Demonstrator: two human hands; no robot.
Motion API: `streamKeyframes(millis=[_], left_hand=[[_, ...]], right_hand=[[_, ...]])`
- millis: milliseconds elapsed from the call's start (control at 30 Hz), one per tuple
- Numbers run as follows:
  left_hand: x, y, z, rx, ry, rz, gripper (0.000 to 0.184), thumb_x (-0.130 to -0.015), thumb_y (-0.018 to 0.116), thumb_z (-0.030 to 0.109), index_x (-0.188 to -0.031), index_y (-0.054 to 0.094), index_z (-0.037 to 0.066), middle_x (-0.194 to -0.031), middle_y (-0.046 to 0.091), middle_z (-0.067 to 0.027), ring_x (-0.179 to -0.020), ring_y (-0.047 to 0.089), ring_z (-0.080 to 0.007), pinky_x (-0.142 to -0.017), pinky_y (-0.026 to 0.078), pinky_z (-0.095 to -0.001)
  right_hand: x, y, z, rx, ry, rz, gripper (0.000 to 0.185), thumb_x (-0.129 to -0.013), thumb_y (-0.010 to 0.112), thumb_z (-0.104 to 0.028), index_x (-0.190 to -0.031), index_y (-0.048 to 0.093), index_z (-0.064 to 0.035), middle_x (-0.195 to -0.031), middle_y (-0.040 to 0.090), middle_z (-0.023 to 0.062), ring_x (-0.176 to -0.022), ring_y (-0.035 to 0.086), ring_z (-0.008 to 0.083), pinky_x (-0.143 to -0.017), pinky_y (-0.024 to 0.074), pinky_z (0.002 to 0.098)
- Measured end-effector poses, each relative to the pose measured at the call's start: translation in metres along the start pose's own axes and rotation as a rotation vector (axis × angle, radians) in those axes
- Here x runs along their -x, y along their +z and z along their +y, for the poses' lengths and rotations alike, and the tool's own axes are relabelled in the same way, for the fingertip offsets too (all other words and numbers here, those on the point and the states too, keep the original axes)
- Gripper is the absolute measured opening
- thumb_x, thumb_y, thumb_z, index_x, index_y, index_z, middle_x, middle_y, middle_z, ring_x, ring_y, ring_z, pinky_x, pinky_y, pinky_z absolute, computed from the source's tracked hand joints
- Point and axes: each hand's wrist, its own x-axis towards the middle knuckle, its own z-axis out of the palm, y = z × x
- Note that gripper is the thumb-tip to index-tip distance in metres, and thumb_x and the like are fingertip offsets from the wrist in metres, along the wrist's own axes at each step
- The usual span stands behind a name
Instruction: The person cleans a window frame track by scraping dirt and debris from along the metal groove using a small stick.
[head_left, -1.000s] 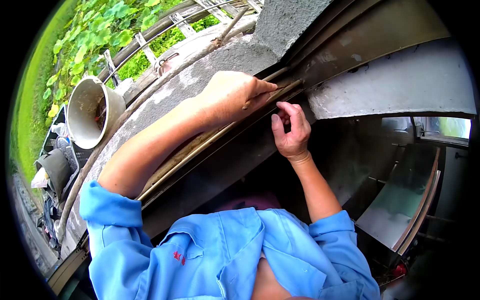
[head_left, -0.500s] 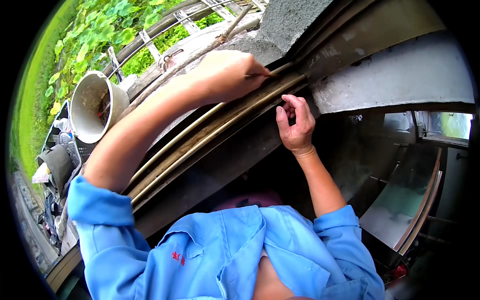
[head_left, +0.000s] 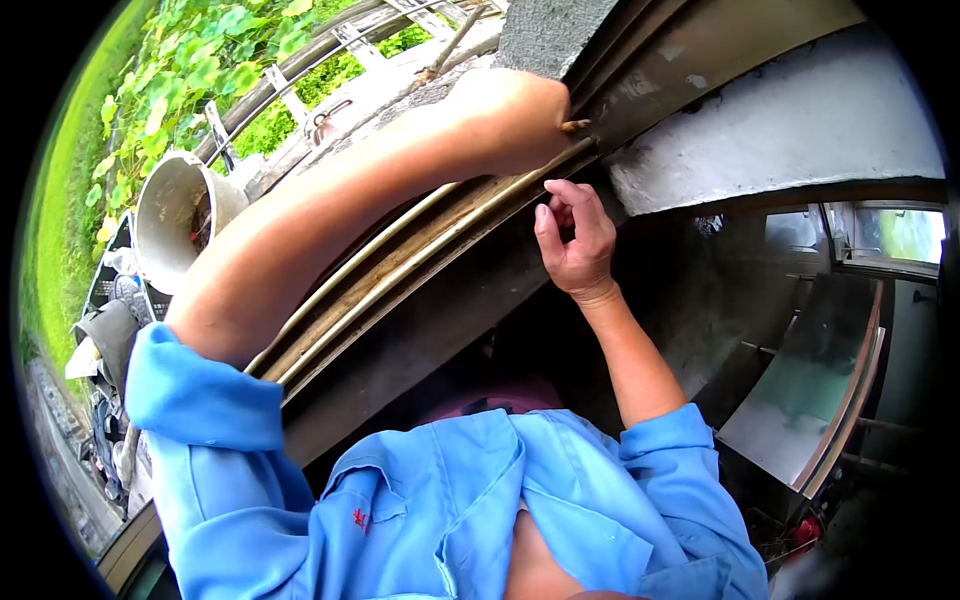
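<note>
My left hand [head_left: 525, 115] reaches over the far end of a window track, bent at the wrist with its back toward me. Its fingers are curled and mostly hidden; a small brownish tip shows beyond them, and I cannot make out what it is. Below the hand runs the dirty window track [head_left: 405, 262] with two pale raised rails, slanting from lower left to upper right. My right hand [head_left: 582, 238] hovers just inside the track, thumb and loosely bent fingers apart, holding nothing. A dark frame panel [head_left: 645, 85] stands at the track's upper end.
A whitish bucket [head_left: 165, 225] with debris inside stands outside on the left, above a dark crate [head_left: 150, 300] of odds and ends. Green plants [head_left: 200, 70] grow past a wooden fence. A pale panel [head_left: 780, 165] and a glass sheet [head_left: 800, 390] are on the right.
My left hand has moved right and slightly up along the track, its wrist bending more. My right hand has shifted slightly left, its fingers still loosely bent.
</note>
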Motion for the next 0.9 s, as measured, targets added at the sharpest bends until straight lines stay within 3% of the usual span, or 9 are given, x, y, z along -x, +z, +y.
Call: streamKeyframes(millis=[67,267,467,600,767,900], left_hand=[[0.006,-0.004,-0.005,0.017,0.042,-0.098,0.025,-0.083,0.052,0.025,-0.074,0.066,0.006,-0.065,0.061,-0.0158,-0.064,0.063,-0.033,-0.058,0.049,-0.039],[-0.017,0.001,-0.006,0.107,0.07,-0.021,0.026,-0.082,0.051,0.024,-0.072,0.062,0.003,-0.066,0.061,-0.0168,-0.06,0.06,-0.0337,-0.058,0.048,-0.0412],[-0.009,-0.009,-0.016,0.105,0.116,-0.075,0.029,-0.082,0.051,0.027,-0.069,0.062,0.003,-0.063,0.06,-0.0163,-0.058,0.06,-0.032,-0.056,0.048,-0.0408],[-0.031,-0.001,-0.01,0.097,0.109,0.024,0.025,-0.079,0.052,0.021,-0.067,0.062,0.002,-0.058,0.058,-0.0165,-0.053,0.059,-0.0307,-0.053,0.047,-0.0395],[-0.019,-0.015,-0.012,0.02,0.205,-0.127,0.026,-0.078,0.049,0.019,-0.065,0.06,-0.002,-0.056,0.055,-0.0192,-0.05,0.056,-0.0306,-0.051,0.043,-0.0404],[-0.026,-0.008,-0.006,0.075,0.169,-0.073,0.027,-0.078,0.05,0.02,-0.066,0.059,-0.002,-0.056,0.054,-0.0199,-0.051,0.055,-0.0311,-0.052,0.044,-0.0407]], right_hand=[[0.0,0.001,0.001,0.009,0.001,0.012,0.024,-0.077,0.063,-0.003,-0.1,0.057,-0.0042,-0.07,0.05,0.0037,-0.052,0.05,0.015,-0.051,0.0441,0.0278],[-0.001,0.001,0.0,0.02,-0.012,0.005,0.025,-0.077,0.063,-0.002,-0.1,0.056,-0.004,-0.069,0.05,0.0034,-0.053,0.049,0.0149,-0.05,0.0437,0.028],[-0.001,0.001,0.0,0.001,-0.012,0.017,0.024,-0.077,0.063,-0.002,-0.1,0.056,-0.0037,-0.068,0.05,0.0035,-0.052,0.049,0.0147,-0.05,0.0437,0.0274],[-0.001,0.001,0.001,0.023,-0.026,0.001,0.024,-0.077,0.063,-0.003,-0.1,0.056,-0.0037,-0.068,0.05,0.0033,-0.052,0.049,0.0142,-0.05,0.0435,0.0272],[-0.001,0.001,0.001,0.023,-0.014,0.007,0.025,-0.077,0.063,-0.003,-0.1,0.056,-0.0042,-0.069,0.049,0.0031,-0.053,0.049,0.0139,-0.05,0.0436,0.0271],[-0.001,0.001,0.001,0.035,-0.037,0.008,0.025,-0.077,0.063,-0.003,-0.1,0.056,-0.0044,-0.069,0.05,0.0032,-0.052,0.049,0.0139,-0.05,0.0437,0.027]])
